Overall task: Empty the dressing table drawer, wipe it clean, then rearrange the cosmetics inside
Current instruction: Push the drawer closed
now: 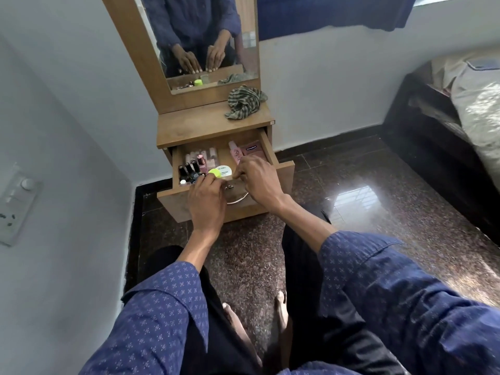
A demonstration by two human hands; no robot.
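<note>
Wood-grain dressing table [189, 128] is seen from the head view with its drawer [273, 151] pulled out, cosmetics packed inside. Both hands are parked over the drawer's front edge. The left hand [207, 203] has its fingers [201, 182] curled down at the nail polish bottles [189, 169] in the left corner, right beside the lime green lid [214, 172]; whether anything is actually pinched can't be told, since the fingertips are hidden. The right hand [259, 182] is curled too, fingertips bunched near the white round tub [226, 170], and a grip can't be made out there either. A pink tube [234, 152] and a pink box [253, 150] are laid at the back right of the drawer, just beyond the right knuckles. A metal handle [238, 200] is spotted between the two wrists. On the counter top a striped green cloth [243, 102] is left crumpled, right of the mirror [205, 41].
</note>
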